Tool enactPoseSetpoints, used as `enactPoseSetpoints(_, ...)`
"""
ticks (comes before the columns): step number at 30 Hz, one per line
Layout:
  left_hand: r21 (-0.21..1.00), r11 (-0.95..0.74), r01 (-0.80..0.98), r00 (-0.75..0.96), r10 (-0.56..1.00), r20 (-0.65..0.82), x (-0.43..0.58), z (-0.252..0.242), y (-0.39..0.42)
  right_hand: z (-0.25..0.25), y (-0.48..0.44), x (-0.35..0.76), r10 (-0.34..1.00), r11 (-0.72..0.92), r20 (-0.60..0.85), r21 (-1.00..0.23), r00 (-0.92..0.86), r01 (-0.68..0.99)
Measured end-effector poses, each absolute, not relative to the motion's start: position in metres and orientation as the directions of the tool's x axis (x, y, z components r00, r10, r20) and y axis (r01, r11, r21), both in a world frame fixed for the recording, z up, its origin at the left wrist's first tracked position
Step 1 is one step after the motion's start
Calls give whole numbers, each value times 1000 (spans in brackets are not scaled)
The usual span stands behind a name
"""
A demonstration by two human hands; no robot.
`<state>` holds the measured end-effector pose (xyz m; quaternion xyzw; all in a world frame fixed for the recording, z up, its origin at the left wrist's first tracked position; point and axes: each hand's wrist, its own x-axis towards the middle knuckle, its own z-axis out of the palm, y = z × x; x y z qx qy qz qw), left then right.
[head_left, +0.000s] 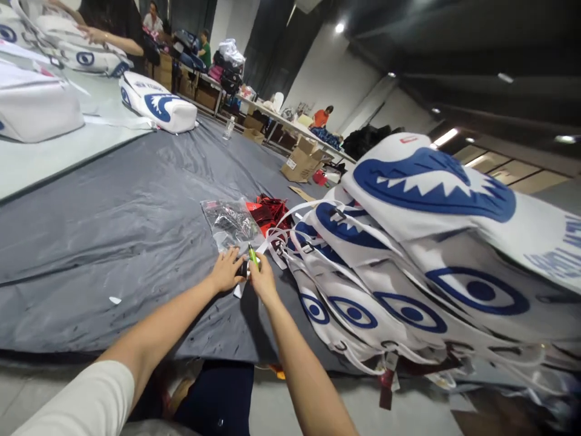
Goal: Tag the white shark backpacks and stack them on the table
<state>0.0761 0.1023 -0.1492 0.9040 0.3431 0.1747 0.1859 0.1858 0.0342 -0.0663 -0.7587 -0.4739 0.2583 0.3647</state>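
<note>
White sleeve (86, 399) nearest, stacked white bags (408, 290) at my right, both hands on close work mid-worktop (149, 248).
Left hand (224, 270): fingers spread at a small black piece (242, 269) on the worktop, can't tell if pinching it. Right hand (262, 277): closed round a slim green tool (253, 255). Looks like tool work on that piece; next move likely calls for a steady left hold, tip clear of the plastic bag (231, 221) just beyond.
</note>
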Motion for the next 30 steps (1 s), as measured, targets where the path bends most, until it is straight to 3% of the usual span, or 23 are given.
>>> enactPoseSetpoints(3,491,-681,543,692,694,197,73,-169,103,-70,81,172,919,-238,41,-735,391,635)
enactPoseSetpoints(7,522,-695,494,639,698,324,59,-181,94,-91,110,142,987,-94,41,-630,154,771)
enactPoseSetpoints(10,536,-692,483,641,696,322,57,-179,92,-105,112,132,997,-54,3,-633,72,772)
enactPoseSetpoints(12,567,-648,508,609,736,295,57,-176,92,-105,109,142,992,-41,62,-668,111,743)
enactPoseSetpoints(15,623,-538,568,505,825,253,58,-174,91,-95,99,178,947,-136,118,-698,300,703)
enactPoseSetpoints(18,661,-472,584,436,869,234,57,-173,88,-89,75,215,894,-335,-2,-668,448,664)
enactPoseSetpoints(22,702,-462,543,409,875,260,55,-169,87,-106,36,226,885,-458,-296,-690,359,561)
enactPoseSetpoints(24,704,-478,525,421,865,274,53,-165,88,-116,26,218,864,-499,-357,-696,353,516)
enactPoseSetpoints(30,670,-500,548,431,856,286,51,-160,86,-121,43,201,823,-542,-251,-618,510,570)
